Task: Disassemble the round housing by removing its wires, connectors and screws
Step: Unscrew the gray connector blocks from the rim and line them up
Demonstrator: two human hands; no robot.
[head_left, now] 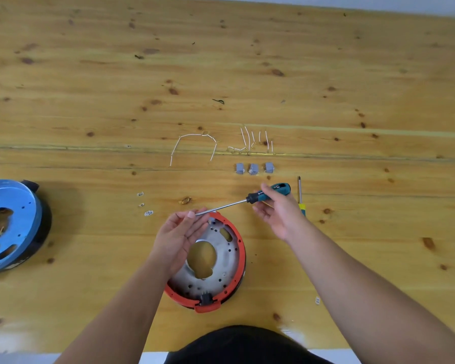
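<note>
A: Location of round housing (216,261)?
B: Flat on wooden table (90,232), near edge, under left hand (180,236); fingers straight, palm up, fingertips at shaft tip.
A: Right hand (276,208)?
B: Curled around teal screwdriver (258,197). Beyond: grey connectors (254,168), white wires (252,143).

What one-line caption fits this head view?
Right hand holds a teal screwdriver, its tip at the open left hand, above the orange-rimmed round housing.

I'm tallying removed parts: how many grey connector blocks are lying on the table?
3, in a row beyond the right hand: left grey connector, middle grey connector, right grey connector. More may remain inside the round housing, unseen.
</note>
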